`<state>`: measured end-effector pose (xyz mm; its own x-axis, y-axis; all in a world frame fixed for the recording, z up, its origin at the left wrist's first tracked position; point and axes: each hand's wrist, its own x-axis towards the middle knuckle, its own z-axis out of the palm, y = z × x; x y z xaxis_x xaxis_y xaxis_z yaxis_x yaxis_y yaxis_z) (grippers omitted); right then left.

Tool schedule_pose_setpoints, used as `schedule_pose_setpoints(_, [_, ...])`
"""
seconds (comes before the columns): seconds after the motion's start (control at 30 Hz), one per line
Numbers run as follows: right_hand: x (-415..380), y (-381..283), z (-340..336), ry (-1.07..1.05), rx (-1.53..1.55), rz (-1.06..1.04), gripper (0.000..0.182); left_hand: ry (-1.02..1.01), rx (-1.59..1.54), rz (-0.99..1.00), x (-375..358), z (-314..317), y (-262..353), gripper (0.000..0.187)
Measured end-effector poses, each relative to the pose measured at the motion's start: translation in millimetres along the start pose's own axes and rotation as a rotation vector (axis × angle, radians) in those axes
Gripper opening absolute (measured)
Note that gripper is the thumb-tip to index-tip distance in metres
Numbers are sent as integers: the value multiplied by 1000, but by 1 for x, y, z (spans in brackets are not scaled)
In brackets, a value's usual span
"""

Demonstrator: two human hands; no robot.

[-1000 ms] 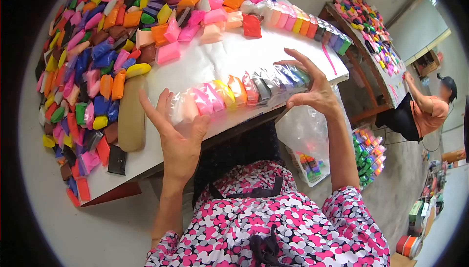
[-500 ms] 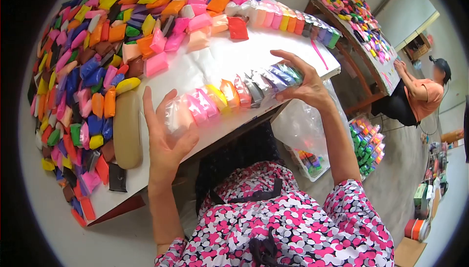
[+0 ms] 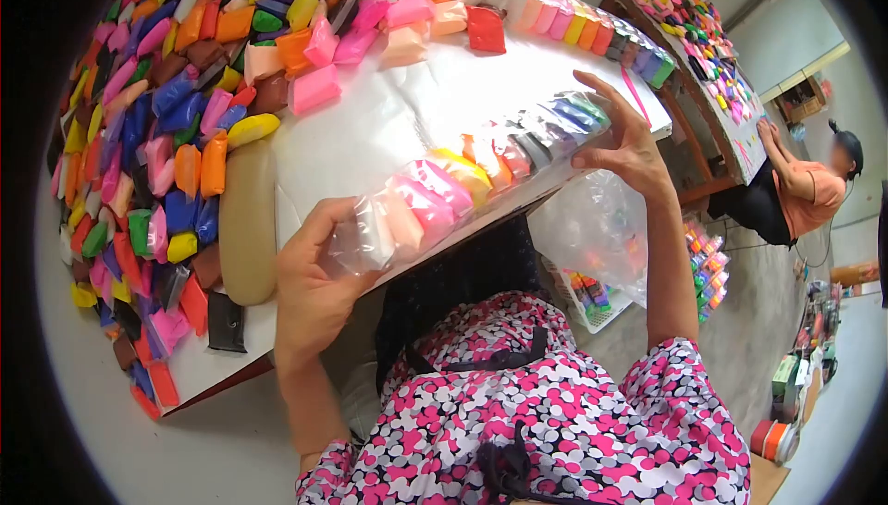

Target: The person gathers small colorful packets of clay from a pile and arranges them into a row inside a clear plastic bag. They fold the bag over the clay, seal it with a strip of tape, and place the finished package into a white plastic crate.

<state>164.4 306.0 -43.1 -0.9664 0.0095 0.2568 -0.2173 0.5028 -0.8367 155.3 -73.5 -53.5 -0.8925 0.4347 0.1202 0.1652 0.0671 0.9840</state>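
Note:
A long clear plastic bag holding a row of coloured clay packets (image 3: 477, 175) lies tilted along the table's near edge, running from pale peach through pink, yellow, orange, red and black to blue and green. My left hand (image 3: 319, 288) pinches the crinkled plastic at the peach end between thumb and fingers. At the green end, my right hand (image 3: 629, 149) grips the bag, with thumb below and fingers curved over the far side. The lower fingers of my left hand are partly hidden.
Loose coloured packets (image 3: 176, 98) cover the table's left and back. Beside them lies a tan oblong block (image 3: 248, 223). Another packed row (image 3: 592, 29) sits at the back right. A clear plastic bag (image 3: 592, 227) hangs over a white basket (image 3: 606, 318). A person (image 3: 805, 181) works at another table.
My left hand has closed on the bag's peach end, where its fingers were spread before. The row now sits slightly further right, and my right hand has shifted right with it.

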Motion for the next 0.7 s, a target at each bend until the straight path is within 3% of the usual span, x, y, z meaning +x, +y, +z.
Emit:
schedule_pose_setpoints(0.43, [0, -2, 5, 39, -100, 26, 91, 62, 66, 86, 3, 8, -3, 49])
schedule_pose_setpoints(0.7, [-1, -4, -4, 6, -159, 38, 88, 159, 52, -9, 9, 18, -2, 40])
